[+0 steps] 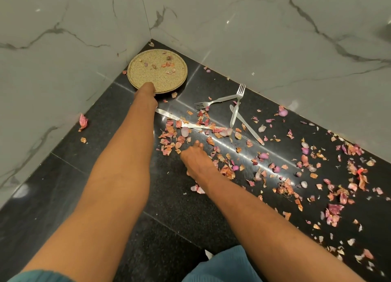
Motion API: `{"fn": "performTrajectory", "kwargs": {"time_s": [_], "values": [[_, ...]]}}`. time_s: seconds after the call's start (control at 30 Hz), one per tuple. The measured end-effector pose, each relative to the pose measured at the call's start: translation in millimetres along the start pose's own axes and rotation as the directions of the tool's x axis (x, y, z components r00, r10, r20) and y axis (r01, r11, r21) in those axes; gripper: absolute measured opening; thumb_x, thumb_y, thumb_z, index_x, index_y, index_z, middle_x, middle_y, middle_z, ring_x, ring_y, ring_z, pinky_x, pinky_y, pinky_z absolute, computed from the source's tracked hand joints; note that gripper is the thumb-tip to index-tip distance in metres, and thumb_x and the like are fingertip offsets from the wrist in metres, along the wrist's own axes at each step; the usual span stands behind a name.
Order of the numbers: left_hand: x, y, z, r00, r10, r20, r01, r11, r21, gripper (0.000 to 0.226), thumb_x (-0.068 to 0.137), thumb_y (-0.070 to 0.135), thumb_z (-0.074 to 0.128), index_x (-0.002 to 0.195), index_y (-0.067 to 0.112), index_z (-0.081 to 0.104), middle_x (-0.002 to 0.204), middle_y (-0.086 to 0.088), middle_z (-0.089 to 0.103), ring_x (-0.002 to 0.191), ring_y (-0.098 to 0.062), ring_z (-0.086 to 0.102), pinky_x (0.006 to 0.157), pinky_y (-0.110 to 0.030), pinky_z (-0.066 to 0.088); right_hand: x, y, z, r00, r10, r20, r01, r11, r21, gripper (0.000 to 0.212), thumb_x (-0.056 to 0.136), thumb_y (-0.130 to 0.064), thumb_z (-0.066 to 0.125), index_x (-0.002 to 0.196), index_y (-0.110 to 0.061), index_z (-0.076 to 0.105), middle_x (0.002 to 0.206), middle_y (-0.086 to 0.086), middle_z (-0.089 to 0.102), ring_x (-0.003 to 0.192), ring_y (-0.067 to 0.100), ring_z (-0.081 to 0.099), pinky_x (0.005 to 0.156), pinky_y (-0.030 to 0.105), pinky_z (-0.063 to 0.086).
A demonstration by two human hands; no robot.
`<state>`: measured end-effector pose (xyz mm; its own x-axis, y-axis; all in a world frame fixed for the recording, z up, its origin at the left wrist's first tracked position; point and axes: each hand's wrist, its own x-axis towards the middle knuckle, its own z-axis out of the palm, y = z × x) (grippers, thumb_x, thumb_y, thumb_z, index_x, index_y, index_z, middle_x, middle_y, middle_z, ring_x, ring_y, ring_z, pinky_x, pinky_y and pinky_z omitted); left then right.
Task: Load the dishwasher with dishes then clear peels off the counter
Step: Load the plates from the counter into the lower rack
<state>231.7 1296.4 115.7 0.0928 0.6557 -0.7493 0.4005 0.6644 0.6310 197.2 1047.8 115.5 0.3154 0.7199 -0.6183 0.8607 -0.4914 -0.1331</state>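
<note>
Teal sleeves (222, 267) at the near edge; both forearms reach out over the black tabletop (63, 197). Bare dark surface lies near-left; marble walls (53, 80) close the far corner. Left hand (148, 91) grips the near rim of the plate (157, 71), fingers hidden beneath. Plate is round, speckled tan, with a few peels on it, tucked in the corner. Right hand (195, 158) rests flat among the peels (285, 176), fingers relaxed, holding nothing. Two forks (218, 101) and two knives (247, 126) lie mid-counter. Pink-orange peels are scattered rightward.
</note>
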Motion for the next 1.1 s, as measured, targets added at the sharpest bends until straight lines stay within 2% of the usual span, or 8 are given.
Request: {"fn": "performTrajectory", "kwargs": {"time_s": [0.2,0.4,0.47,0.57,0.67,0.8,0.9,1.1], "values": [[-48.5,-21.8,-18.7,0.962,0.271,-0.033,-0.272,0.940,-0.204,0.012,0.086,0.008,0.054,0.094,0.013,0.061,0.098,-0.005,0.065,0.079,-0.018,0.061,0.055,-0.028,0.048,5.3,-0.7,3.4,1.000,-0.003,0.021,0.003,0.999,0.033,0.055,0.090,0.009,0.064,0.142,0.007,0.046,0.149,0.049,0.029,0.146,0.062,0.020,0.116,0.063,0.035],[-100.0,-67.9,-26.8,0.809,0.586,-0.050,-0.588,0.804,-0.092,0.015,0.089,0.016,0.053,0.084,0.023,0.066,0.080,0.009,0.065,0.076,-0.011,0.062,0.066,-0.031,0.057,-6.3,3.5,4.4,0.996,0.043,0.081,-0.054,0.989,0.139,0.067,0.097,-0.013,0.069,0.153,0.002,0.035,0.162,0.039,-0.005,0.153,0.053,0.005,0.125,0.055,0.023],[-111.9,-82.5,-29.4,0.778,0.627,-0.042,-0.628,0.775,-0.068,0.014,0.089,0.020,0.055,0.084,0.025,0.066,0.079,0.009,0.066,0.076,-0.011,0.063,0.071,-0.033,0.056,-20.2,14.4,9.0,0.999,0.025,0.039,-0.035,0.957,0.289,0.080,0.096,-0.029,0.071,0.158,-0.002,0.028,0.167,0.029,0.001,0.155,0.045,0.008,0.125,0.048,0.022],[-131.0,-99.5,-33.3,0.717,0.693,-0.071,-0.696,0.717,-0.030,0.012,0.094,0.018,0.056,0.087,0.018,0.066,0.076,0.010,0.064,0.069,-0.002,0.057,0.067,-0.027,0.049,-54.9,39.9,16.6,0.977,0.113,-0.183,0.018,0.805,0.593,0.056,0.096,-0.026,0.070,0.146,-0.011,0.051,0.145,0.013,0.055,0.130,0.026,0.055,0.102,0.027,0.044],[-144.1,-113.5,-37.7,0.730,0.683,0.004,-0.678,0.725,-0.125,0.019,0.093,0.021,0.060,0.090,0.037,0.071,0.091,0.002,0.073,0.089,-0.017,0.072,0.075,-0.041,0.062,-87.6,62.2,31.0,0.891,0.343,-0.297,0.018,0.627,0.779,0.042,0.100,-0.012,0.062,0.141,-0.014,0.059,0.121,0.005,0.070,0.088,0.000,0.060,0.072,0.002,0.037],[-163.3,-134.6,-36.8,0.735,0.673,0.085,-0.655,0.737,-0.165,0.020,0.094,0.023,0.063,0.100,0.040,0.072,0.104,0.002,0.075,0.099,-0.023,0.073,0.083,-0.049,0.061,-113.3,85.0,51.6,0.785,0.538,-0.307,0.040,0.450,0.892,0.034,0.101,-0.010,0.060,0.133,-0.019,0.066,0.126,-0.004,0.069,0.097,-0.002,0.064,0.081,0.004,0.046],[-181.1,-152.0,-26.7,0.742,0.655,0.142,-0.610,0.748,-0.260,0.019,0.099,0.013,0.061,0.114,0.020,0.070,0.111,-0.007,0.074,0.101,-0.025,0.072,0.081,-0.044,0.063,-124.6,97.6,54.4,0.742,0.606,-0.286,0.110,0.311,0.944,0.037,0.098,-0.008,0.063,0.134,-0.018,0.065,0.133,-0.003,0.067,0.122,0.009,0.062,0.108,0.034,0.051],[-216.7,-177.3,-4.1,0.731,0.598,0.329,-0.559,0.801,-0.215,0.028,0.101,0.008,0.056,0.108,0.032,0.068,0.113,-0.001,0.073,0.108,-0.022,0.070,0.086,-0.044,0.061,-138.7,111.0,41.2,0.732,0.652,-0.197,0.292,-0.039,0.956,0.068,0.091,-0.014,0.077,0.150,-0.021,0.043,0.141,0.001,0.058,0.125,0.019,0.059,0.105,0.045,0.053]]}}
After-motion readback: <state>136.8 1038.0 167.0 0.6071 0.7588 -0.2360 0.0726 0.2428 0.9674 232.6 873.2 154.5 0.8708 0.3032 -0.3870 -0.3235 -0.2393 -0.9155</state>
